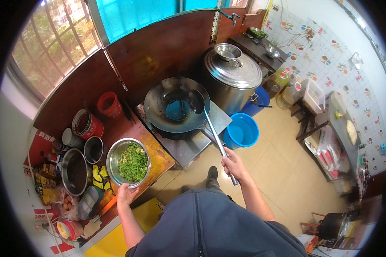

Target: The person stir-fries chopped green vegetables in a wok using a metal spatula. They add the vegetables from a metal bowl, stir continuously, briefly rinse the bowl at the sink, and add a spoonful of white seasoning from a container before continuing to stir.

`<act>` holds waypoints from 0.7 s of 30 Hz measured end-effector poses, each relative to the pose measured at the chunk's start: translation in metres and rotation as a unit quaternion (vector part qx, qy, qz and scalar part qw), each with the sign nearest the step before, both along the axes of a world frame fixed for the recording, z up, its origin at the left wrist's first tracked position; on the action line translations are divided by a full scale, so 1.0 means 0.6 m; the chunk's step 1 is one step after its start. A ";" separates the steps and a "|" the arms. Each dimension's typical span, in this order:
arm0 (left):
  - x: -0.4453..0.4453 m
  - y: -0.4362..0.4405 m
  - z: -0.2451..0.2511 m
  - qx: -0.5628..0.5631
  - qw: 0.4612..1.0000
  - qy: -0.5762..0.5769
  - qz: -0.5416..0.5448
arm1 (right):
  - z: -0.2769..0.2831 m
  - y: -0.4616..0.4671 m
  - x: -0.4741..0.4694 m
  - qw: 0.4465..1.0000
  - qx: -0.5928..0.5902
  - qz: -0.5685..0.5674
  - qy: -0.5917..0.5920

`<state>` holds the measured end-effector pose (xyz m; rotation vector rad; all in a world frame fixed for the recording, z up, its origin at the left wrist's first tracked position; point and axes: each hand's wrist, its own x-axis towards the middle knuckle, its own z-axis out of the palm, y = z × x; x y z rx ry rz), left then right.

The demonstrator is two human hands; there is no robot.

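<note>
My left hand (pixel 127 193) grips the near rim of a stainless steel bowl (pixel 112 160) at the edge of the wooden table. Chopped green vegetables (pixel 132 162), mixed with small pale pieces, fill much of the bowl. My right hand (pixel 235 163) is closed around the long metal handle of a ladle (pixel 209 119). The ladle's dark head lies inside the right side of a wok (pixel 154 114) on the stove. A shiny, bluish reflection shows in the wok's bottom; whether it is oil or water, I cannot tell. The wok's own handle (pixel 212 136) points towards me, beneath the ladle.
A large lidded steel pot (pixel 231 93) stands right of the wok, above a blue bucket (pixel 244 128) on the floor. Left on the table are a steel basin (pixel 66 173), a smaller pot (pixel 94 149), red buckets (pixel 111 107), an orange-handled knife (pixel 107 206) and bagged eggs (pixel 67 203).
</note>
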<state>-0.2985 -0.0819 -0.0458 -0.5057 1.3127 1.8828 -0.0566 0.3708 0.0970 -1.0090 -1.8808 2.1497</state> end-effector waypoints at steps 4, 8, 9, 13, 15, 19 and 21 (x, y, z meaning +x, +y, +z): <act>-0.001 -0.003 -0.001 0.007 1.000 -0.004 -0.003 | 0.002 0.001 0.000 1.000 -0.008 -0.002 -0.007; -0.003 -0.004 -0.001 0.014 1.000 -0.007 -0.008 | 0.006 0.000 0.002 1.000 0.001 -0.002 -0.009; -0.004 -0.004 -0.001 0.007 1.000 -0.009 -0.011 | 0.006 0.000 0.002 1.000 0.003 -0.002 -0.011; -0.004 -0.004 0.000 0.013 1.000 -0.011 -0.006 | 0.005 -0.002 0.000 1.000 -0.009 -0.008 -0.017; -0.004 -0.004 -0.001 0.014 1.000 -0.016 -0.005 | 0.003 -0.002 -0.001 1.000 -0.004 -0.003 -0.005; -0.006 -0.005 -0.004 0.011 1.000 -0.022 -0.002 | 0.000 0.000 -0.001 1.000 -0.001 0.001 -0.012; -0.006 -0.006 -0.006 0.004 1.000 -0.023 -0.001 | -0.001 0.002 -0.002 1.000 0.003 0.006 -0.008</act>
